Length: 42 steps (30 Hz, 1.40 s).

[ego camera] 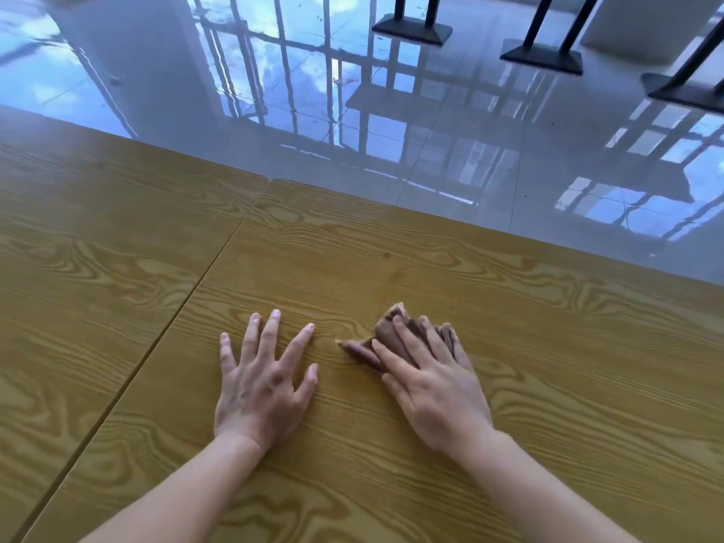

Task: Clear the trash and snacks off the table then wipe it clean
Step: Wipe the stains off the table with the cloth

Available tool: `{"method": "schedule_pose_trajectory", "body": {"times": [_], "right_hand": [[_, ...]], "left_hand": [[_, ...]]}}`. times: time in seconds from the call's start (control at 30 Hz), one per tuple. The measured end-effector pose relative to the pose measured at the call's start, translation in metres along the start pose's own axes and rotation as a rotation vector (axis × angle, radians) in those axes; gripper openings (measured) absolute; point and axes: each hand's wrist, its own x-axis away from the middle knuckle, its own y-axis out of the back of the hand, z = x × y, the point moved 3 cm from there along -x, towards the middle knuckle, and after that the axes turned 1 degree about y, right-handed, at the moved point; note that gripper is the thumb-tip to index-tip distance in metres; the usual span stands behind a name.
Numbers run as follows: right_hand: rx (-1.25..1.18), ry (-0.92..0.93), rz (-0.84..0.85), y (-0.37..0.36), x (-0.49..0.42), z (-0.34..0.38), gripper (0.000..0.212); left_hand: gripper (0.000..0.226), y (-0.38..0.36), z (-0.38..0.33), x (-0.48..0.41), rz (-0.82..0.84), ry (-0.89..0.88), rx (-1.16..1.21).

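Low in the frame's centre, the left hand [262,389] lay flat on the wood-grain counter [548,386], its fingers [270,331] spread apart. Just right of it, the right hand [435,389] pressed fairly straight fingers [407,342] down on a crumpled brown cloth [386,333] resting on the counter. Beyond the counter's far edge, a glossy tiled floor [431,150] filled the upper frame, with black stand bases [411,29] at upper right.

Nothing to read here, folks: not a word, label, brand, number or sign shows on the table [431,248], the cloth [386,334] or the floor [450,150].
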Motion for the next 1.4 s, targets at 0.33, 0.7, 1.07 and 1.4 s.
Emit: {"method": "schedule_pose_trajectory", "body": {"times": [0.33, 0.7, 1.07, 1.4], "right_hand": [[-0.141, -0.412, 0.058, 0.03, -0.128, -0.066, 0.05], [-0.024, -0.05, 0.022, 0.013, -0.051, -0.041, 0.049], [0.015, 0.166, 0.021, 0.003, -0.077, -0.022, 0.05], [-0.054, -0.093, 0.047, 0.01, -0.166, 0.013, 0.05]], "left_hand": [[0.059, 0.001, -0.001, -0.003, 0.006, 0.006, 0.014], [0.059, 0.001, -0.001, -0.002, 0.011, 0.0, 0.021], [0.06, 0.001, -0.001, -0.002, 0.008, 0.0, 0.021], [0.063, -0.001, 0.001, -0.002, 0.004, 0.013, 0.026]]}}
